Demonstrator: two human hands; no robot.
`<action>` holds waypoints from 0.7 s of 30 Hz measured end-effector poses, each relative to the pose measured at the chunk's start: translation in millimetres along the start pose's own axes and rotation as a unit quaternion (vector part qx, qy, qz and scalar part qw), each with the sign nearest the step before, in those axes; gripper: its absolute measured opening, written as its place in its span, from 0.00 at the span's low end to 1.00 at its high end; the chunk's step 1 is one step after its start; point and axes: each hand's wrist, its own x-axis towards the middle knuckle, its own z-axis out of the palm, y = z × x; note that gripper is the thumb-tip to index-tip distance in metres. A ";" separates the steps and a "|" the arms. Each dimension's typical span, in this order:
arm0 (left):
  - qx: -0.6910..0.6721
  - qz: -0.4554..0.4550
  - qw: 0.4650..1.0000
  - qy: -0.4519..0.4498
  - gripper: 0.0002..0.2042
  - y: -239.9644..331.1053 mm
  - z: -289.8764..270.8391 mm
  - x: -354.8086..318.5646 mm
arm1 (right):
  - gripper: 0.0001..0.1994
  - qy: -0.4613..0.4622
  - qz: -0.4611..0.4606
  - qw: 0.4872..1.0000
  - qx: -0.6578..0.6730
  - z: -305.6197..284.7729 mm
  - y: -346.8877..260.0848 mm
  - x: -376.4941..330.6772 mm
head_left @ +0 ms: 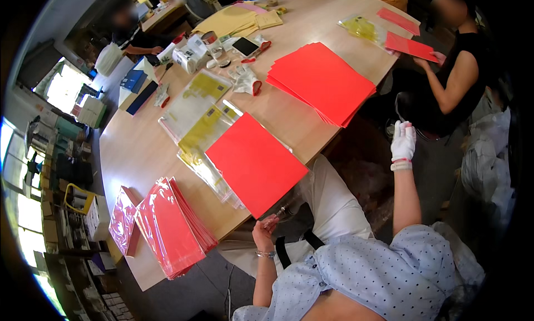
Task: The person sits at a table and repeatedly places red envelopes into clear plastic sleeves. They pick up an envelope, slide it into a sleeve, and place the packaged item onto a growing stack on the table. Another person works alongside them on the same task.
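My left hand (265,234), bare with bracelets at the wrist, is closed beside the near corner of a large red sheet (253,162). Clear film glints by its fingertips, but I cannot make out exactly what they grip. The sheet lies over a pile of clear plastic bags with yellow bands (201,133) and juts past the table edge. Well to the right, off the table, my right hand (403,143) is raised in a white glove with fingers stretched out, holding nothing.
A fanned stack of red sheets (322,82) lies farther back. Glossy wrapped red packs (169,229) sit at the table's left end. Gloves (243,79), a phone (246,47) and a glass jar (216,48) stand beyond. At right, a seated person (456,71) holds a red sheet.
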 end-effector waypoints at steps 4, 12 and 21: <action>0.434 0.383 0.801 0.156 0.08 4.7 -8.0 -8.6 | 0.12 -0.521 -0.115 0.807 -0.255 93.2 91.1 -58.6; 0.644 0.489 0.587 -0.045 0.12 50.2 -10.8 15.8 | 0.07 -0.071 -0.419 0.896 0.130 114.1 -115.5 -4.5; 0.565 0.267 0.760 0.178 0.11 48.0 22.8 8.3 | 0.11 -0.071 -0.069 0.995 0.011 112.3 -154.0 -17.3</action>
